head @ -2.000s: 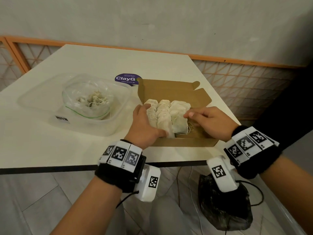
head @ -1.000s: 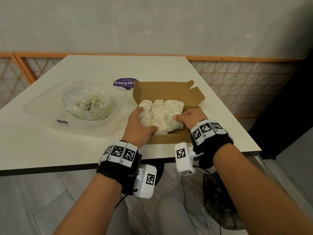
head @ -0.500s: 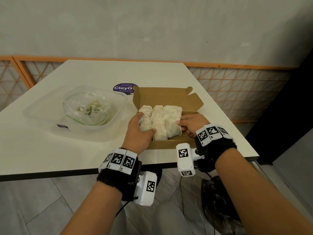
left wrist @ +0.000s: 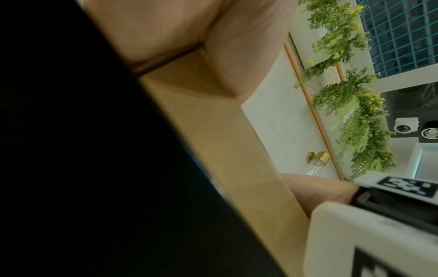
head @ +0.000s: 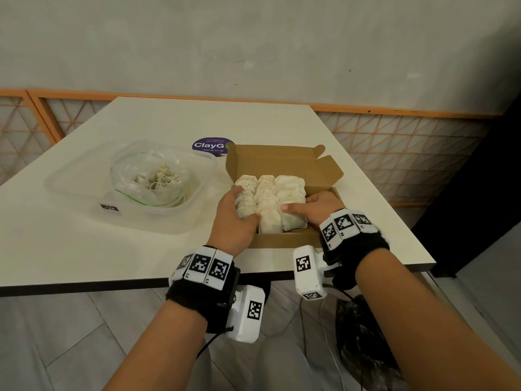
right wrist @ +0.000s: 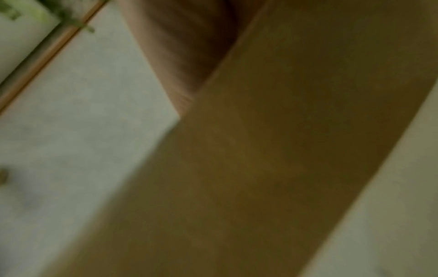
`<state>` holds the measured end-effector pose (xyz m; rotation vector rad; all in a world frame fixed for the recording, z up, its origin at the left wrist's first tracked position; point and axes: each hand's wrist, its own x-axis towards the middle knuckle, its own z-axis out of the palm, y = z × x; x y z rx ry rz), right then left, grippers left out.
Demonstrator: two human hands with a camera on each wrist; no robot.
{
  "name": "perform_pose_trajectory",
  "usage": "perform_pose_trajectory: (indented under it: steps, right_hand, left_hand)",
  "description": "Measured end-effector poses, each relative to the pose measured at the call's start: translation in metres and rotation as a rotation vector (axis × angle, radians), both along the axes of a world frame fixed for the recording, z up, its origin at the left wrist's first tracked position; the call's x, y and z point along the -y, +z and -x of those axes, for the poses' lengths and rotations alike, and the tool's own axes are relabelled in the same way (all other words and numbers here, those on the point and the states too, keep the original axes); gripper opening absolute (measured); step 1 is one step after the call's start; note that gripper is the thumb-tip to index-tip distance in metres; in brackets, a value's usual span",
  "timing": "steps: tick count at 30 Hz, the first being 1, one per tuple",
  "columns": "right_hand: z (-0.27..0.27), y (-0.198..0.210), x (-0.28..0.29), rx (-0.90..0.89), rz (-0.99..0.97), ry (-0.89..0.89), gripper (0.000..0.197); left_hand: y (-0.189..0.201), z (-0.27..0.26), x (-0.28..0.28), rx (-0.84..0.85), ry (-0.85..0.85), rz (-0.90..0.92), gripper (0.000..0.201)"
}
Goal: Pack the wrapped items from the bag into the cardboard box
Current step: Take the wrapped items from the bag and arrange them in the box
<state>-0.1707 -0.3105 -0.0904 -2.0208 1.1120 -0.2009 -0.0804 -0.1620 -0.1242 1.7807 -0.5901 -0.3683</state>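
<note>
two hands in the cardboard box (head: 282, 240): left hand (head: 235, 218) curled round the left row of wrapped items (head: 270, 193), right hand (head: 320, 207) gripping the near-right one. bag (head: 149, 182) holding more sits in a clear tub (head: 70, 187) just left

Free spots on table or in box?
Bare table: far side behind tub and cardboard box; near-left, between tub and front edge. Crowded: wrapped items fill most of the box, left hand and right hand gripping them; only a strip at its right wall is bare.
</note>
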Motion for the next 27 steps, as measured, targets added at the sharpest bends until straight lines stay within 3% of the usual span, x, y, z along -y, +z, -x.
perform_pose_trajectory:
  steps: [4,10,15,18,21,25,27]
  right_hand:
    - [-0.003,0.001,-0.007,-0.073,0.075,-0.029,0.045]
    - [0.0,0.007,-0.009,-0.015,0.069,-0.073,0.051]
    - [0.014,0.025,-0.006,0.193,-0.288,-0.189,0.025]
    - [0.018,0.033,-0.014,0.252,-0.506,-0.12,0.042]
    - [0.017,0.023,-0.019,0.208,-0.376,-0.127,0.033]
    - [0.02,0.025,-0.017,0.187,-0.077,-0.106,0.039]
    - [0.018,0.039,-0.024,0.265,-0.014,-0.078,0.041]
  left_hand:
    - [0.0,0.001,0.0,-0.013,-0.001,0.004,0.064]
    - [0.005,0.005,0.0,-0.034,0.026,0.023,0.052]
    - [0.016,0.004,-0.003,-0.238,0.071,0.1,0.042]
    - [0.022,0.001,-0.002,-0.4,0.105,0.132,0.044]
    - [0.026,0.003,-0.002,-0.398,0.089,0.135,0.043]
    - [0.043,0.011,-0.014,-0.126,0.039,0.115,0.038]
    - [0.061,0.006,-0.022,-0.039,0.029,0.116,0.032]
